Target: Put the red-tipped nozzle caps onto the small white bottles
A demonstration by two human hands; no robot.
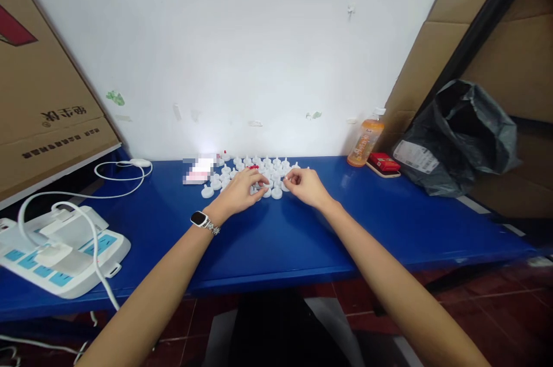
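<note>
Reaching forward over a blue bench [276, 246], both hands meet at the near edge of a cluster of small white plastic pieces [259, 170] laid out close to the back wall. The left hand [242, 189], with a watch [199, 219] on its wrist, lies palm down, fingers curled, its fingertips touching the front pieces of the cluster; whether it pinches one is too small to tell. The right hand [305, 185] is loosely closed, thumb and forefinger drawn together at its left tip as if nipping something tiny, though what it grips cannot be made out. The two hands are near each other, fingertips turned inward, with a few white pieces between them. The cluster spreads straight ahead of both hands, its long axis running left to right along the wall; the left hand overlaps it more, so it is the nearer one. A speck of red shows among the pieces just beyond the left fingers.

At the left of the bench sits a white power strip [64, 257] with plugs and a white cable [125, 174] looping away. To the right stand an orange bottle [365, 145], a red box [383, 162] and a black plastic bag [462, 133]. Cardboard sheets [47, 90] lean at both sides against the white wall.
</note>
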